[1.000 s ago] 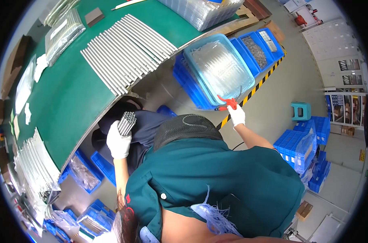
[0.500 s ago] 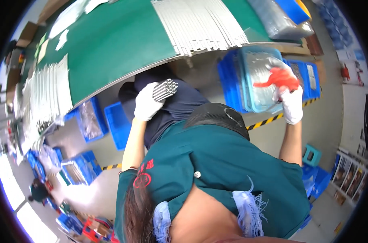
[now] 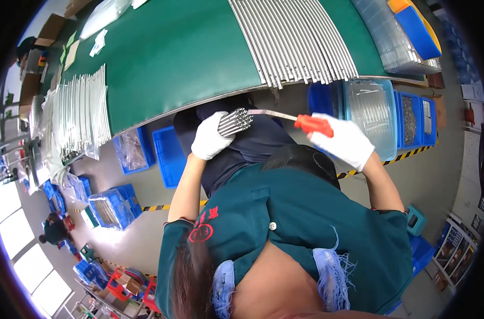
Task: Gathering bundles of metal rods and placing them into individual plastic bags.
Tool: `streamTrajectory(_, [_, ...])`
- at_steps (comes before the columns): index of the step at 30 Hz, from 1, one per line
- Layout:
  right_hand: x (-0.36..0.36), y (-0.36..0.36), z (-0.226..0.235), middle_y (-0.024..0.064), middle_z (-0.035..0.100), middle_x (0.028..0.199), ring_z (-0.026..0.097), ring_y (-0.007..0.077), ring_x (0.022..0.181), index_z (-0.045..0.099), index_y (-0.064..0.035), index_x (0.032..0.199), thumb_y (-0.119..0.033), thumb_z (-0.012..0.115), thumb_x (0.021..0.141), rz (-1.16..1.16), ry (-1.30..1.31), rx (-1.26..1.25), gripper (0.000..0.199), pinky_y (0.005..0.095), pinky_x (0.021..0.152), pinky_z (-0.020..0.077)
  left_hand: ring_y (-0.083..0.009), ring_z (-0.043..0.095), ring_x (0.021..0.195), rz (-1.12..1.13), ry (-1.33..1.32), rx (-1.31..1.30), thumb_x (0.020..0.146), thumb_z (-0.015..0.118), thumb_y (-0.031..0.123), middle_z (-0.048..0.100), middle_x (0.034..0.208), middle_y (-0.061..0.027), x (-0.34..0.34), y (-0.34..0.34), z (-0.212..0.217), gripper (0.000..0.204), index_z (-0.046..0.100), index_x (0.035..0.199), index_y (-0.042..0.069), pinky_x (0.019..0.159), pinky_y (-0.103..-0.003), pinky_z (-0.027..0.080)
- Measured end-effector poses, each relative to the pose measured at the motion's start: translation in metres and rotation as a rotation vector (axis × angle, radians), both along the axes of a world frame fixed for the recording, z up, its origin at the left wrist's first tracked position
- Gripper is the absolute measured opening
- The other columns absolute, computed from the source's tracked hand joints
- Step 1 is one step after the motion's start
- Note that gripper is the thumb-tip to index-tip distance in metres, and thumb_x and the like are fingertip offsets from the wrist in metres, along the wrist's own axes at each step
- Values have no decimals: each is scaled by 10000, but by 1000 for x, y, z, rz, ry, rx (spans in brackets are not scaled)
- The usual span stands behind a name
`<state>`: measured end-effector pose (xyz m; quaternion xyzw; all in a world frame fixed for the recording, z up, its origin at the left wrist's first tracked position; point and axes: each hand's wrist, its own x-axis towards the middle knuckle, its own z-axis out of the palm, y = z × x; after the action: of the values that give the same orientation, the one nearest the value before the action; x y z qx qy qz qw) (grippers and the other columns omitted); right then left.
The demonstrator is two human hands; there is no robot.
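My left hand [image 3: 210,137], white-gloved, is closed round a bundle of thin metal rods [image 3: 235,122], their ends fanned toward the right over my lap. In my right hand [image 3: 348,142], also gloved, is a red-handled tool [image 3: 313,125] with a long, thin, slightly bent metal shaft. Its tip reaches the rod ends; whether it touches them I cannot tell. Beyond my hands, on the green-topped table [image 3: 183,64], a row of long silvery rods [image 3: 295,42] lies side by side, ends at the near edge.
More pale rods [image 3: 85,109], partly in plastic, lie at the table's left. A clear-blue tub [image 3: 393,119] and blue bins [image 3: 410,119] stand at the right. Another blue bin [image 3: 167,159] sits below the table. Plastic-wrapped stock [image 3: 391,48] is at the far right.
My right hand has come left from over the clear-blue tub, bringing the red-handled tool's tip to the rod ends. My left hand still holds the bundle. The view has shifted somewhat.
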<state>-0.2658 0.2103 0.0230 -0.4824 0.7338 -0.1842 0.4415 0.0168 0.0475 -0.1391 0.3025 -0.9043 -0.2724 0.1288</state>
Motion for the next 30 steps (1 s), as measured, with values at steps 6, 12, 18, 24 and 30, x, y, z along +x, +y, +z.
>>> streamTrajectory(6, [1, -12, 4, 193, 651, 983, 627, 341, 911, 561, -48, 1194, -455, 612, 818, 42, -60, 80, 557, 359, 800, 483, -216, 618, 910, -59, -54, -16, 700, 600, 43, 658, 1031, -5, 2, -7, -2, 379, 671, 1045, 183, 795, -301, 519])
streamTrajectory(12, [-2, -16, 1, 178, 655, 962, 629, 324, 879, 561, -62, 1199, -451, 604, 825, 59, -59, 98, 542, 349, 788, 483, -336, 624, 799, -30, 62, 142, 671, 669, 165, 640, 846, -147, -3, -5, 18, 368, 577, 1013, 68, 720, -388, 514])
streamTrajectory(18, [-2, -20, 0, 146, 667, 958, 646, 266, 861, 562, -59, 1204, -443, 625, 818, 36, -147, 151, 548, 323, 780, 485, -331, 621, 811, -15, 5, 277, 663, 667, 167, 638, 847, -143, -7, -8, 38, 377, 574, 1016, 71, 730, -386, 510])
streamTrajectory(24, [-5, -17, -5, 125, 673, 949, 648, 241, 865, 556, -43, 1211, -427, 623, 829, 32, -166, 22, 546, 315, 773, 487, -326, 615, 802, -32, 3, 299, 658, 656, 170, 634, 858, -134, -4, -10, 41, 372, 573, 1009, 82, 721, -381, 507])
streamTrajectory(30, [-3, -24, -2, 95, 668, 844, 634, 167, 722, 562, -68, 1219, -399, 632, 828, 22, -229, 243, 517, 288, 701, 496, -330, 610, 797, -53, -28, 375, 668, 642, 171, 623, 856, -143, -7, -11, 51, 342, 575, 990, 78, 711, -382, 501])
